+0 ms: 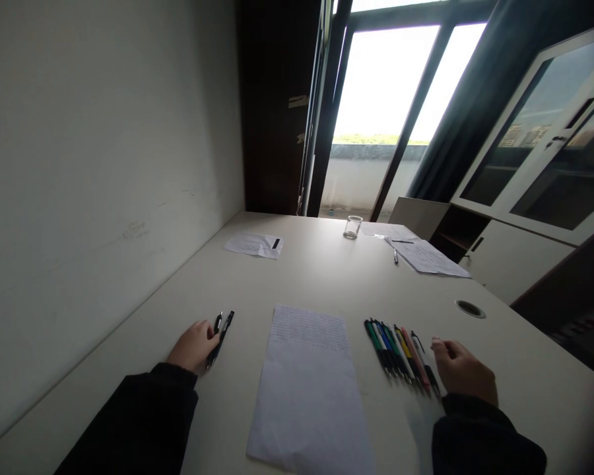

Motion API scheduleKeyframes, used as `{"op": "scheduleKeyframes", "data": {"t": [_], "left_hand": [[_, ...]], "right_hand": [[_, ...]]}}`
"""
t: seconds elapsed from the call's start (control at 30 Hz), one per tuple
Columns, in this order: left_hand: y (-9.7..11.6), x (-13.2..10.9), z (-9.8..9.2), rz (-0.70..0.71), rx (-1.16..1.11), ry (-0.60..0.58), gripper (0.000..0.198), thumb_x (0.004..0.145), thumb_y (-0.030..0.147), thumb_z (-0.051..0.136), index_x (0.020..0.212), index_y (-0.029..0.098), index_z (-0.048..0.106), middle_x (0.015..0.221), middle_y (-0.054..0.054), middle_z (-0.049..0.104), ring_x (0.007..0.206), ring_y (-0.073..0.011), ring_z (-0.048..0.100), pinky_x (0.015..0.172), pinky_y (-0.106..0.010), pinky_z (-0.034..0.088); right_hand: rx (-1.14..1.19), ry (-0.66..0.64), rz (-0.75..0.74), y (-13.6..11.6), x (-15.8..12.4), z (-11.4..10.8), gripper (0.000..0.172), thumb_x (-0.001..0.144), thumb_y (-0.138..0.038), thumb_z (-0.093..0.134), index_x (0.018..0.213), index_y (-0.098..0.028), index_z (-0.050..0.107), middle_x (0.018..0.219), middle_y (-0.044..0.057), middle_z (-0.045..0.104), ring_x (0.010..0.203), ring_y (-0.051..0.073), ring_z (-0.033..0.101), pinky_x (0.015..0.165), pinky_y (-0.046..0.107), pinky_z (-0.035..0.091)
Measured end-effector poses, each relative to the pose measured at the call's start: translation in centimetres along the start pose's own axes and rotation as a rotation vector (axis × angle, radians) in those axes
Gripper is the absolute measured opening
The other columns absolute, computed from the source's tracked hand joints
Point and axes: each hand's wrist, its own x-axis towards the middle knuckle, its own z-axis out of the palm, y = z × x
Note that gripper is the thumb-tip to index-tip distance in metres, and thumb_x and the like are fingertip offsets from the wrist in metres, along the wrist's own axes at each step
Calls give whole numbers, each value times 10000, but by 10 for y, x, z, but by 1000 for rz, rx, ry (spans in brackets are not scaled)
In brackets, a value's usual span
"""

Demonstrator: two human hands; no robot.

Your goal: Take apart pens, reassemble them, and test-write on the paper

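My left hand rests on the left of the table with its fingers curled against two black pens. Its thumb and fingertips close on the nearer pen, partly covering it. My right hand lies on the right with its fingers folded in, and no object shows in it. Just beside it is a slanted row of several pens in green, blue, white, yellow and pink. A sheet of paper with lines of writing across its top lies between my hands.
Farther back are a crumpled paper slip, a small glass, a stack of papers and a single pen. A round cable hole is set in the table at right. A wall borders the left side.
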Motion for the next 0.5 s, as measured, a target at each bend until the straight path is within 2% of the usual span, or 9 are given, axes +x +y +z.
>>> {"op": "scheduleKeyframes", "data": {"t": [0.13,0.27,0.4,0.5], "left_hand": [[6,8,-1,-74,-36,30,190,676,251,631,574,217,474,697,-47,598,773,-255,600,682,-300,393],[13,4,-14,-142,-213,61,192,674,320,633,592,213,497,643,-34,595,725,-255,610,651,-306,406],[32,-4,-25,-118,-556,19,295,744,461,596,810,174,582,688,-26,620,640,-212,619,591,-294,449],[59,-11,-18,-57,-833,-16,345,746,479,620,888,169,564,767,-15,615,677,-174,629,634,-278,491]], "right_hand": [[-12,2,-2,-11,-3,-8,406,852,-522,404,742,-209,639,673,90,659,566,252,574,516,334,401],[40,84,-77,-29,-11,-16,416,856,-537,409,741,-210,640,644,61,647,559,230,570,519,308,394],[167,136,-253,-60,-29,-22,434,882,-543,442,741,-197,662,595,38,628,552,195,582,528,272,402],[299,83,-480,-91,-51,-24,388,934,-470,441,767,-198,662,699,54,687,617,188,627,638,290,474]]}}
